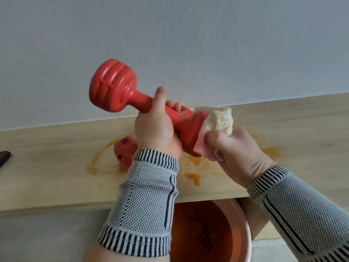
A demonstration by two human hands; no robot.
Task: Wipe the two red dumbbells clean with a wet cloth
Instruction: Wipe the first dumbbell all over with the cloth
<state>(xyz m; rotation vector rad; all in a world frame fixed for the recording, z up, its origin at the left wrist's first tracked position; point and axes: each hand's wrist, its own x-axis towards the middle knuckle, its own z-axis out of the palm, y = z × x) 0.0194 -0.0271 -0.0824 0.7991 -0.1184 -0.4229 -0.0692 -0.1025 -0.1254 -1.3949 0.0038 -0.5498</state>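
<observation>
Head view, looking down at two hands working above a pale wooden counter (47, 178) against a grey wall. The left hand (156, 127) is the grip here: its fingers and thumb curl firmly round the handle of a red dumbbell (120, 91), held up in the air and tilted, one ribbed head rising up and to the left of the grip, the other head sloping down to its right. The right hand (238, 154) grips a bunched wet cloth (217, 125), pink and cream, pressed over that lower head just beyond the grip. The second red dumbbell (125, 150) lies on the counter below the grip, mostly hidden by the left wrist, among orange-brown wet smears (192, 176). An orange basin (211, 233) of water sits lower still, under the counter's edge. To do this step well, I judge the left hand should hold the handle steady and turn it slowly while the cloth is wrapped around the head and worked into its grooves; then the handle under the grip needs wiping too, so the hold must shift
</observation>
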